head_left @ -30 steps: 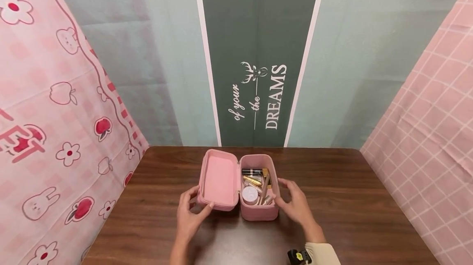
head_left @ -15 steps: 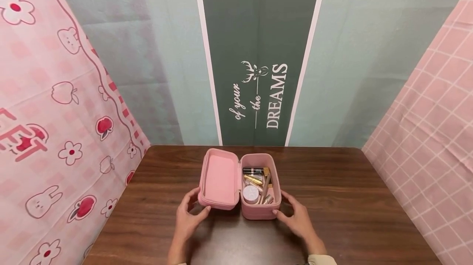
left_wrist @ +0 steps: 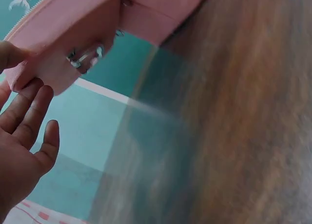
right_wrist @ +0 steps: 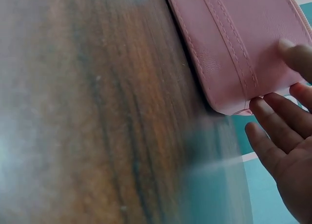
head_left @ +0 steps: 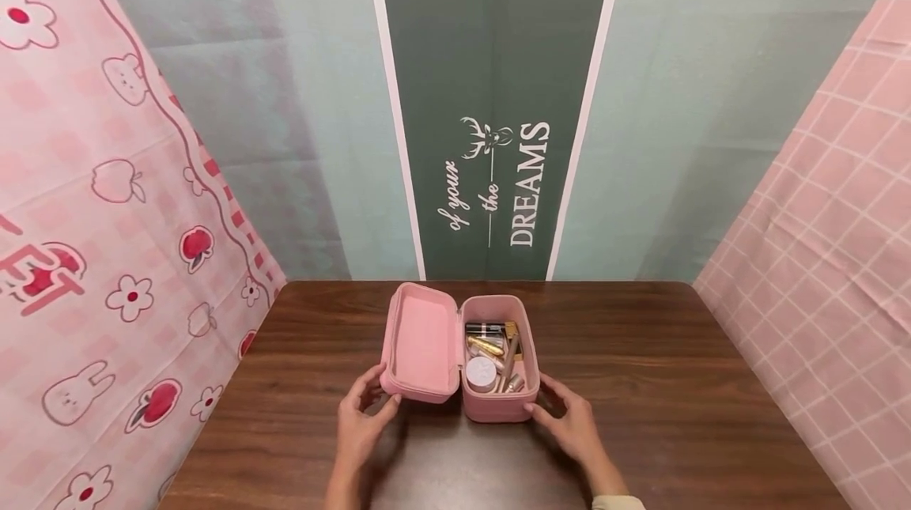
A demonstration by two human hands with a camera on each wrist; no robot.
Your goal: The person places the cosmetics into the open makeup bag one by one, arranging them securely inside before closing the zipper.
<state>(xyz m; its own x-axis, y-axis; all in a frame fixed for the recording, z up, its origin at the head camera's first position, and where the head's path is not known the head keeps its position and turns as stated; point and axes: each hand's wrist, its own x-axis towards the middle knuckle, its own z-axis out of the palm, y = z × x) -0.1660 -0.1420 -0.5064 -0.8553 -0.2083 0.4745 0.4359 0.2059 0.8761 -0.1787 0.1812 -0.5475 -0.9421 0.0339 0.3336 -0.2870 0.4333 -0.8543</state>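
A pink zip-up makeup case [head_left: 501,409] stands on the table, its lid [head_left: 425,340] folded out to the left on the hinge side. At the lid's front left corner, my left hand [head_left: 359,423] pinches the edge between thumb and fingers; the left wrist view shows the lid [left_wrist: 56,39] raised off the tabletop. My right hand [head_left: 575,423] holds the case body by its front right corner, thumb on the front face and fingers along the side. Inside lie a round white-lidded jar [head_left: 481,374], a black tube [head_left: 484,328], a gold tube [head_left: 486,346] and other small cosmetics.
The dark wooden table [head_left: 676,383] spreads around the case. Behind it hangs a green cloth [head_left: 491,59] with lettering and a deer head. Pink printed cloth [head_left: 128,202] closes off the left, pink checked cloth [head_left: 825,257] the right.
My right thumb has moved from the case's top rim down onto its front face. My left thumb has slid left along the lid's front edge, and the lid tilts up slightly.
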